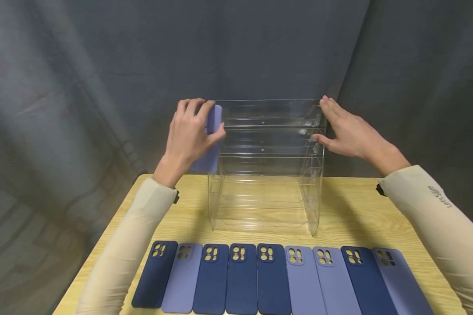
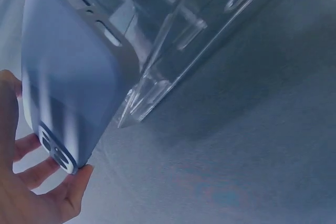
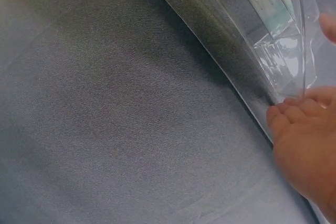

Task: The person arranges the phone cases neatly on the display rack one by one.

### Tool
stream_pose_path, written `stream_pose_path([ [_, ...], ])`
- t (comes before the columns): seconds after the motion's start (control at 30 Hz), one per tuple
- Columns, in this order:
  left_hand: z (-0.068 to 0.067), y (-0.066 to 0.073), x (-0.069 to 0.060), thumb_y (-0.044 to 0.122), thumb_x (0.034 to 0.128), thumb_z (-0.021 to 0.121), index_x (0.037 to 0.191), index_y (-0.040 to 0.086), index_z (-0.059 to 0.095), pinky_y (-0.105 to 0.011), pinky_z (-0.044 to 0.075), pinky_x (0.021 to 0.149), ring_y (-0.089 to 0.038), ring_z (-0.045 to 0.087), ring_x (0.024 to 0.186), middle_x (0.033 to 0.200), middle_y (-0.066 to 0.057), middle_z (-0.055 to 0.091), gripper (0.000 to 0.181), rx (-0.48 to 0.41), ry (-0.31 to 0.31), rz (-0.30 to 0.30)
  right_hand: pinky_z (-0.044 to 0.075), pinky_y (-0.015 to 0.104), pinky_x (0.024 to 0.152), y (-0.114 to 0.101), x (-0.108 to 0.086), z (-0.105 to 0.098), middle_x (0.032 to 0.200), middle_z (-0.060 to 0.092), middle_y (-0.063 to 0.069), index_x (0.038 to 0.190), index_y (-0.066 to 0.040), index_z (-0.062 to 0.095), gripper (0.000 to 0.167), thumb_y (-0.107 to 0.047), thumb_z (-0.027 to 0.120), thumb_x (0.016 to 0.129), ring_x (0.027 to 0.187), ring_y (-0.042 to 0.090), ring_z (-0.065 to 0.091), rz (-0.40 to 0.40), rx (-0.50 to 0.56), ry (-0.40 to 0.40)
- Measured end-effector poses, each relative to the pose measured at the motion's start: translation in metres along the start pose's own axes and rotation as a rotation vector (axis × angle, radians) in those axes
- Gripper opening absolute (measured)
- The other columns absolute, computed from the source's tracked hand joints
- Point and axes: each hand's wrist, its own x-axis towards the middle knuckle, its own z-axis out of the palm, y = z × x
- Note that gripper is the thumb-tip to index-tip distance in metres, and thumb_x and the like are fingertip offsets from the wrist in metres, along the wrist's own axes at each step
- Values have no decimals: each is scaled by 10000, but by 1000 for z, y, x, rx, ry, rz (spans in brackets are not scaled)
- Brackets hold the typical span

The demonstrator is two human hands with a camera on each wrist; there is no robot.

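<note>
A lavender phone case (image 1: 210, 159) is upright in my left hand (image 1: 187, 131), beside the upper left of a clear plastic tiered rack (image 1: 314, 175). Fingers curl over the case's top edge while the thumb presses its near side. In the left wrist view, camera cutouts show on the case (image 2: 68, 72) close to the fingertips. My right hand (image 1: 351, 133) rests against the rack's upper right corner, fingers straight and thumb spread apart. The right wrist view shows these fingertips touching the clear plastic; no other thing is seen in that hand.
Along the front of the wooden table (image 1: 351, 210) lies a side-by-side row of several phone cases, some navy (image 1: 242, 284), some lavender (image 1: 305, 280), camera cutouts facing away from me. A grey curtain (image 1: 268, 52) hangs behind the rack.
</note>
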Motion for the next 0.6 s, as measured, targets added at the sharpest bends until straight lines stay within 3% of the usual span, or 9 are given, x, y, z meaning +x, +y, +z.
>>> stream_pose_path([
  [0.23, 5, 2, 40, 411, 940, 653, 1375, 62, 651, -552, 570, 931, -437, 571, 1250, 1342, -213, 663, 558, 2, -23, -21, 247, 696, 1230, -1, 0, 2, 1765, -109, 159, 1677, -33, -40, 955, -481, 541, 1065, 1647, 421, 44, -3, -3, 0],
  [0.6, 15, 8, 91, 451, 975, 585, 1454, 77, 584, -519, 549, 986, -417, 545, 1301, 1411, -201, 621, 607, 77, -93, -32, 266, 694, 1224, -4, 2, 2, 1768, -102, 145, 1682, -51, -35, 955, -487, 547, 1063, 1646, 419, 70, -2, -18, 10],
])
